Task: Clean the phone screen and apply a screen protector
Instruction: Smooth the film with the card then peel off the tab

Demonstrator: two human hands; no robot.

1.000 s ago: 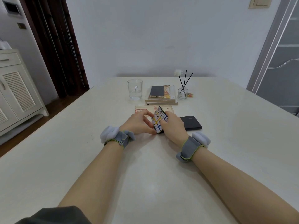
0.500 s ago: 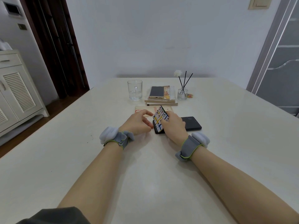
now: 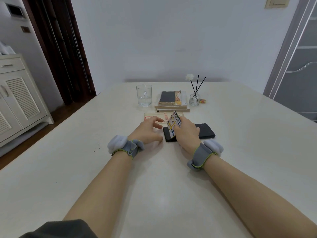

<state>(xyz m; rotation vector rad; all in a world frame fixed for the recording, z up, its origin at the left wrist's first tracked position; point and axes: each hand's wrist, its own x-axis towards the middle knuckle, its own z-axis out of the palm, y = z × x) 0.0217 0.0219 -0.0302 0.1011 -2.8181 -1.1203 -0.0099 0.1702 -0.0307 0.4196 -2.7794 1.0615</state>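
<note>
Right hand (image 3: 187,133) pinched a card (image 3: 173,123) printed with small pictures and a yellow stripe, its writing too small to read, tilted on edge over the black phone (image 3: 206,132) lying flat on the table (image 3: 85,169), while left hand (image 3: 147,130) sat just beside it, fingers loosely spread, holding nothing.

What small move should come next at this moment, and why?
Probably the left hand should pinch the free edge of the printed card to steady it. Only the right hand holds the card, which is tilted up over the black phone lying on the table. The left hand is open beside it and holds nothing.
</note>
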